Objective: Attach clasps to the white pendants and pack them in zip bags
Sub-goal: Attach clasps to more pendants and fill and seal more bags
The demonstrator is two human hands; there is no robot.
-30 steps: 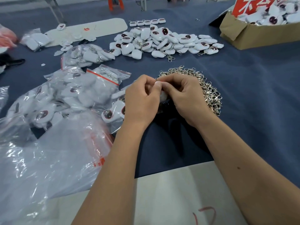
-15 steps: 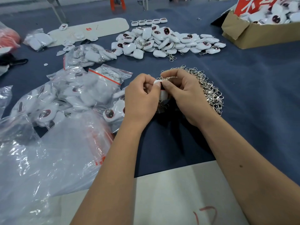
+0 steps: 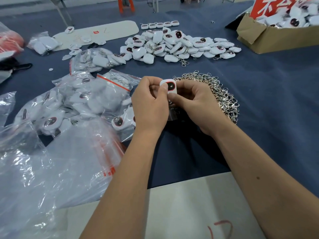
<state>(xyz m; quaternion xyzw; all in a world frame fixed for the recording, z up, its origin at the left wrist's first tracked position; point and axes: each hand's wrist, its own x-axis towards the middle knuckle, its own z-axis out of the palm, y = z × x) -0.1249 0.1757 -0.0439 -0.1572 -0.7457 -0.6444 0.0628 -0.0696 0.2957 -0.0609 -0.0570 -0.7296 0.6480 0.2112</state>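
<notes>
A white pendant with a dark oval window stands upright between both hands, its face toward me. My left hand pinches its left edge with thumb and fingers. My right hand pinches its lower right side with the thumb in front. Whatever hangs under the pendant is hidden by my fingers. A heap of silver clasps lies just behind and right of my right hand. Zip bags filled with pendants lie to the left.
A large pile of pendants with clasps lies farther back. A cardboard box of pendants stands at the back right. Empty clear bags spread over the front left. A white board lies at the near edge, over the blue cloth.
The pendant has come up from between my fingers and now stands with its dark window facing me. Both hands stayed in place in front of the clasp heap.
</notes>
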